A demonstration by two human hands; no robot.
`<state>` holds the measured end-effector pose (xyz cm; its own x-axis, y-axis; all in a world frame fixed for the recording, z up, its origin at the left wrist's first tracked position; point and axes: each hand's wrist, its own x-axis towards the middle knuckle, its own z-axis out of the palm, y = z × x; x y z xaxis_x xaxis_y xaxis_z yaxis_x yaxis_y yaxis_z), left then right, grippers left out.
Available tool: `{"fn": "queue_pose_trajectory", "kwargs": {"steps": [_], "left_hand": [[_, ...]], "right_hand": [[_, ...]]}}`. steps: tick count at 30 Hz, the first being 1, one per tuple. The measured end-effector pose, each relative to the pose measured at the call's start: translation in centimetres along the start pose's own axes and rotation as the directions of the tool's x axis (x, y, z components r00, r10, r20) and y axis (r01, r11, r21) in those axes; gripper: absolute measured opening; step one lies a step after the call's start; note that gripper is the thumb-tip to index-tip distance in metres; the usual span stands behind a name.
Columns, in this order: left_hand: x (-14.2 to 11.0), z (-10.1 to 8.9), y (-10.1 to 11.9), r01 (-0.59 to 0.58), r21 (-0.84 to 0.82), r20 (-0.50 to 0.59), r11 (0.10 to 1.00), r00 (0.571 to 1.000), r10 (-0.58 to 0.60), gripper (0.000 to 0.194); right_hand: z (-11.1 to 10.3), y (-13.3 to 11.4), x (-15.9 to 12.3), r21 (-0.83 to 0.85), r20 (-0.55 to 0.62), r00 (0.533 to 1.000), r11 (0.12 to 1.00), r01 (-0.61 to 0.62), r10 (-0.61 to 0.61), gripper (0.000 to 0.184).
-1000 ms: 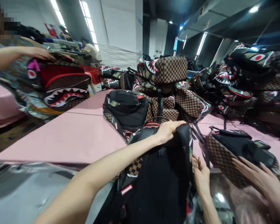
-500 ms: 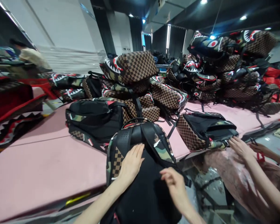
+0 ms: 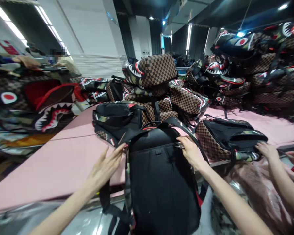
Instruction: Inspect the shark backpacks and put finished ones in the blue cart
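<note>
A black backpack [image 3: 161,182] with camouflage trim stands back-panel toward me at the near edge of the pink table [image 3: 63,156]. My left hand [image 3: 105,166] is spread open at its left side, fingertips touching the left shoulder strap [image 3: 127,133]. My right hand [image 3: 191,151] rests on the bag's upper right corner, fingers curled on the right strap.
Piles of brown-checkered shark-mouth backpacks [image 3: 152,70] crowd the table's far side and right. A black and checkered backpack [image 3: 225,135] lies at the right, where another person's hands [image 3: 267,150] touch it. Another backpack [image 3: 117,119] lies behind mine. A red-lined shark bag [image 3: 49,104] is at the left.
My left hand has left the back panel and moved out to the left strap. My right hand has gone up to the upper right corner. The straps now hang off the panel.
</note>
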<state>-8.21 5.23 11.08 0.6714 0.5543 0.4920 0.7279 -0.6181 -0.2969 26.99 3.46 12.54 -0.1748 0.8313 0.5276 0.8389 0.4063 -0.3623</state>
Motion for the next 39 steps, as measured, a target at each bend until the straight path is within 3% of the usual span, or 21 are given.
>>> {"fn": "queue_pose_trajectory", "kwargs": {"steps": [2,4,7,10,13,15,17,20,23,25,30,32,36,39], "left_hand": [[1.5,-0.8,-2.2,0.021,0.031,0.012,0.999,1.0,-0.021,0.066],[3.4,-1.1,-2.7,-0.006,0.078,0.052,0.997,0.999,0.002,0.051],[5.9,-0.4,-0.8,-0.153,0.079,0.09,0.985,0.985,0.145,0.034],[8.3,0.7,2.4,-0.237,-0.071,0.177,0.969,0.953,0.246,0.026],[11.3,1.6,4.8,-0.013,-0.219,0.344,0.976,0.935,0.09,0.019],[13.0,2.0,5.7,0.137,-0.277,0.441,0.951,0.897,-0.001,0.032],[13.9,2.5,6.1,0.193,-0.319,0.493,0.928,0.87,-0.012,0.041],[14.0,3.4,6.7,0.24,-0.334,0.52,0.911,0.854,-0.034,0.025],[13.3,3.8,7.0,0.276,-0.36,0.528,0.891,0.848,-0.049,0.018],[12.8,3.5,7.0,0.285,-0.384,0.521,0.878,0.852,-0.049,0.018],[11.7,1.4,7.8,0.305,-0.482,0.491,0.822,0.87,-0.035,0.019],[11.1,0.6,8.8,0.366,-0.515,0.55,0.775,0.834,-0.029,0.015],[9.8,0.0,10.8,0.437,-0.421,0.716,0.794,0.698,-0.005,0.019],[9.3,0.4,11.7,0.446,-0.345,0.75,0.826,0.659,-0.043,0.016]], "right_hand": [[0.2,-0.2,1.6,-0.07,0.185,0.982,0.996,0.054,-0.04,0.044],[1.1,-0.6,2.8,-0.14,0.283,0.959,0.989,0.057,-0.015,0.035],[2.3,-1.0,3.8,-0.166,0.326,0.945,0.985,0.053,0.004,0.022],[2.6,-1.0,3.6,-0.126,0.405,0.913,0.986,0.111,-0.052,0.018],[2.5,-1.2,2.4,-0.056,0.472,0.874,0.986,0.159,-0.114,0.02],[2.3,-1.6,1.1,0.013,0.484,0.86,0.984,0.176,-0.16,0.024],[2.2,-2.4,-0.3,0.095,0.451,0.864,0.975,0.202,-0.223,0.023],[1.6,-3.9,-2.0,0.237,0.387,0.848,0.928,0.286,-0.361,0.018],[0.6,-4.9,-2.8,0.34,0.377,0.794,0.868,0.361,-0.478,0.018],[0.0,-4.7,-3.2,0.342,0.389,0.784,0.866,0.364,-0.483,0.019],[-0.8,-2.1,-4.6,0.241,0.403,0.834,0.923,0.301,-0.377,0.02],[-0.9,-1.2,-5.3,0.229,0.41,0.84,0.931,0.283,-0.356,0.018],[-1.2,-0.9,-6.6,0.229,0.452,0.822,0.935,0.27,-0.348,0.024],[-0.9,-1.3,-6.8,0.228,0.476,0.806,0.934,0.275,-0.353,0.029]]}}
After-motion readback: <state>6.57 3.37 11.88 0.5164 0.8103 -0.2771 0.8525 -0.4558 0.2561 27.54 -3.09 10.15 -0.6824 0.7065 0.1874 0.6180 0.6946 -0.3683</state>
